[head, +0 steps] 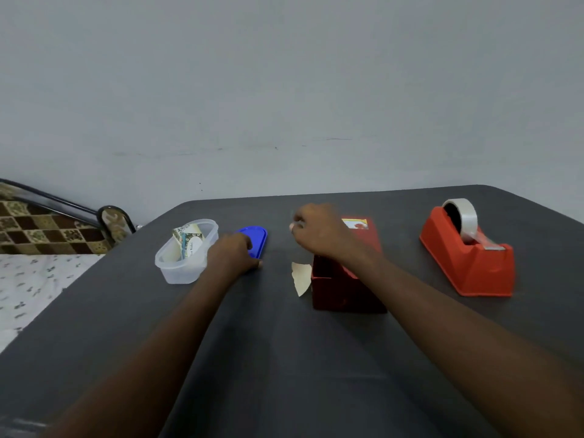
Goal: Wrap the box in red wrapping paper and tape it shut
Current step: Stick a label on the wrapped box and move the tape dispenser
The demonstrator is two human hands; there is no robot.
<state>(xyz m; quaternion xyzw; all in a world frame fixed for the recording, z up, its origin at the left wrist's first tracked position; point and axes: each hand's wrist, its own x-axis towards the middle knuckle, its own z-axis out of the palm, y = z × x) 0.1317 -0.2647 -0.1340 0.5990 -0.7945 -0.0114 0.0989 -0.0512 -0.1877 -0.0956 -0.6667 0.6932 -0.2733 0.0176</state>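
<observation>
Left grip rests on blue lid; right grip, above red-wrapped box, pinches something small and unclear.

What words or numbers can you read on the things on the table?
None can be read for sure.
White oval tag on the folded card in the clear plastic tub: dark print, too blurred to read.
Yellow sticker on the red wrapped box: a red picture, no clear words.
Red tape dispenser: no writing visible.
</observation>
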